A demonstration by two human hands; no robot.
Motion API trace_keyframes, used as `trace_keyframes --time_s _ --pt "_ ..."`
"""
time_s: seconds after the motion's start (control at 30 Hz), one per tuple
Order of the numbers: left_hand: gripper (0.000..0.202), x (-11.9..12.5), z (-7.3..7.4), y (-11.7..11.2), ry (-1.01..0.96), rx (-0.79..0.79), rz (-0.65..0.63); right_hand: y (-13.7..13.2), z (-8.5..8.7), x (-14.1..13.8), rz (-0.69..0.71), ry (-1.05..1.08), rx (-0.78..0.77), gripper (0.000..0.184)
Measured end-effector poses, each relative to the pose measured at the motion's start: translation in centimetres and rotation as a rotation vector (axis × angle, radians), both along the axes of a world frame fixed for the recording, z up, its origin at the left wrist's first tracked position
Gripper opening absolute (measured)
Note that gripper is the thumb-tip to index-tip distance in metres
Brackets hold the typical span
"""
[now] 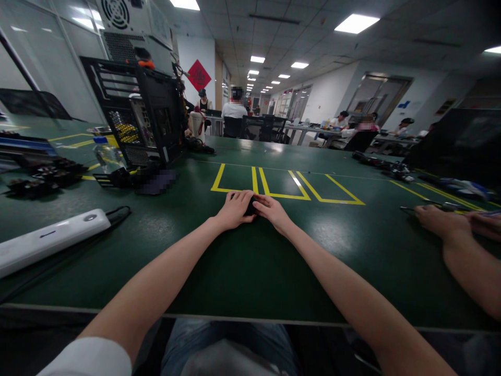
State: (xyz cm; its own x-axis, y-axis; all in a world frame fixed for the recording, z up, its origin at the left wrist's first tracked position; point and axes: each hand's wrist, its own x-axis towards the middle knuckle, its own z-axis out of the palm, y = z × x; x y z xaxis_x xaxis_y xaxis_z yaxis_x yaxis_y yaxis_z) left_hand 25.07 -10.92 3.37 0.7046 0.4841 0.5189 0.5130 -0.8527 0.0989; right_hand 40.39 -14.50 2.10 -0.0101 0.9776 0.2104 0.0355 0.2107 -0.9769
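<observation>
Both my arms reach forward over the green table (pixel 250 271). My left hand (pixel 234 210) and my right hand (pixel 273 209) meet just below the yellow marked boxes (pixel 274 188). Between them sits a small dark object (pixel 251 204), mostly hidden. Fingers of both hands are curled around it, and I cannot make out what it is.
An open black computer case (pixel 136 115) stands at the back left, with dark parts (pixel 39 180) beside it. A white power strip (pixel 47 240) lies near the left edge. Another person's forearm and hands (pixel 454 230) rest on the table at right. People sit at far desks.
</observation>
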Motion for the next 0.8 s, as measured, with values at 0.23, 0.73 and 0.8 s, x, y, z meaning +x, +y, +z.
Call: trace_keyframes --time_s 0.23,0.73,0.8 --pt "0.057 0.01 -0.12 0.11 -0.010 0.001 -0.008 -0.31 0.10 0.11 0.072 0.033 0.091 0.034" --pt "0.056 -0.02 0.03 0.15 -0.007 -0.005 -0.022 -0.19 0.13 -0.22 -0.053 -0.083 0.095 0.032" --pt "0.058 -0.05 0.06 0.17 -0.005 -0.008 -0.021 -0.17 0.18 -0.19 -0.052 -0.093 0.074 0.033"
